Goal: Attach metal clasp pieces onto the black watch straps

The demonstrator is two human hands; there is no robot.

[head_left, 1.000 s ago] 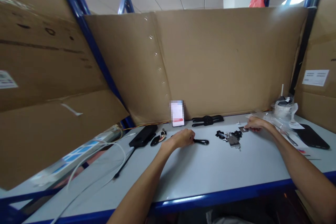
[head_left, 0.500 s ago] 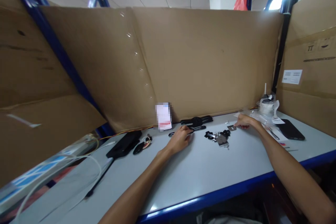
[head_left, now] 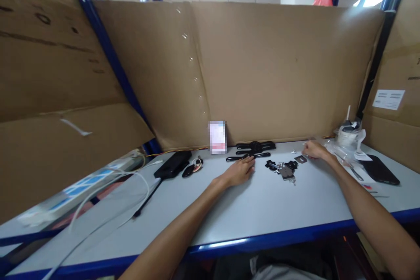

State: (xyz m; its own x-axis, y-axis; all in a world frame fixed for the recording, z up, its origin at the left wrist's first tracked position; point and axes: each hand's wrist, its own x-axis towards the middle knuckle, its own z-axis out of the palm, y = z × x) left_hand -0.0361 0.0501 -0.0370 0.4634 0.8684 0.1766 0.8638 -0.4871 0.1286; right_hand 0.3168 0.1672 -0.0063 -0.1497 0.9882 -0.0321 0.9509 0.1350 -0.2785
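My left hand (head_left: 241,169) rests low on the table, its fingertips at a long black part (head_left: 262,155) that lies flat; the fingers look loosely together. Behind that part are more black arm-shaped parts (head_left: 256,146). My right hand (head_left: 314,150) is at the back right, fingers curled down beside a flat grey metal plate (head_left: 300,159). Whether those fingers pinch anything is hidden. Between my hands lies a group of small black and silver metal pieces (head_left: 286,172). A small silver piece (head_left: 294,152) sits behind them.
A black box (head_left: 173,165) with a cable and some keys (head_left: 193,168) lie left. A phone-like card (head_left: 218,137) leans on the cardboard wall (head_left: 256,70). At right are a plastic-wrapped tub (head_left: 348,136), a black phone (head_left: 380,169) and thin tools (head_left: 356,173).
The view has turned left, so everything sits further right. The long black part now lies flatter under my left fingertips. My right hand has moved slightly off the grey plate.
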